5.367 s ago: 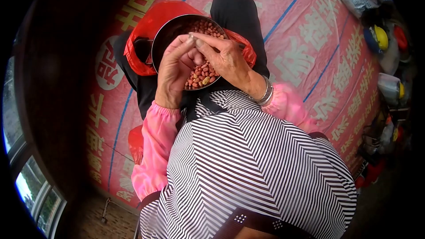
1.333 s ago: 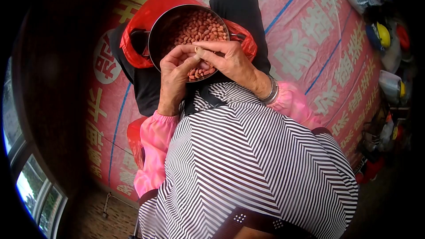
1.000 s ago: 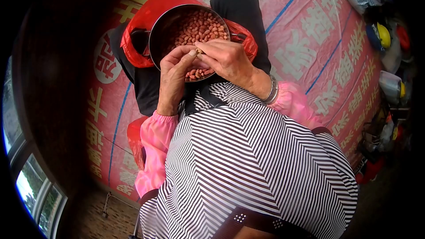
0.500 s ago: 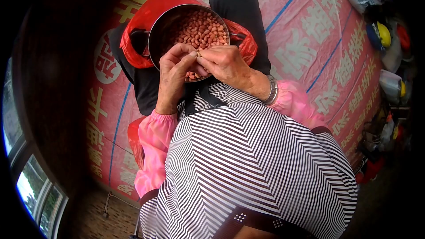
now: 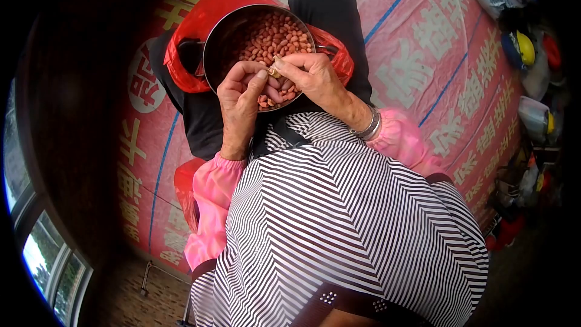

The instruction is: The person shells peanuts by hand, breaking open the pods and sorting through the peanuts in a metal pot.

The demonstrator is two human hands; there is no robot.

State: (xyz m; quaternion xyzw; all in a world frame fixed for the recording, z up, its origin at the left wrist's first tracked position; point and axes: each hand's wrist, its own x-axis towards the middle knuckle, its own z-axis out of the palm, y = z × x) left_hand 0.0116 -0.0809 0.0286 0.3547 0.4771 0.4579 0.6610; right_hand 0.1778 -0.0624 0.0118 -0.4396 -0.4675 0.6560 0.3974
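A dark metal pot (image 5: 209,54) sits on the person's lap, partly filled with shelled, red-skinned peanuts (image 5: 275,36). Above its near side both hands meet at a small, pale brown peanut in its shell (image 5: 274,72). My left hand (image 5: 242,94) is closed, thumb and fingertips at the left side of the shell, its other fingers curled below. My right hand (image 5: 318,82) pinches a pale piece of the shell from the right between thumb and forefinger. Whether the shell is split, and what lies inside it, is too small to tell.
A red plastic bag (image 5: 184,72) lies under and around the pot, between dark-trousered legs (image 5: 324,6). Printed red sheeting (image 5: 417,54) covers the floor. Bags and small containers (image 5: 535,115) line the right edge. A striped apron (image 5: 339,206) fills the foreground.
The fingertips have drawn slightly apart, exposing the pale shell between them. My right hand has shifted a little up and right, its fingers straighter. The pot stays in place.
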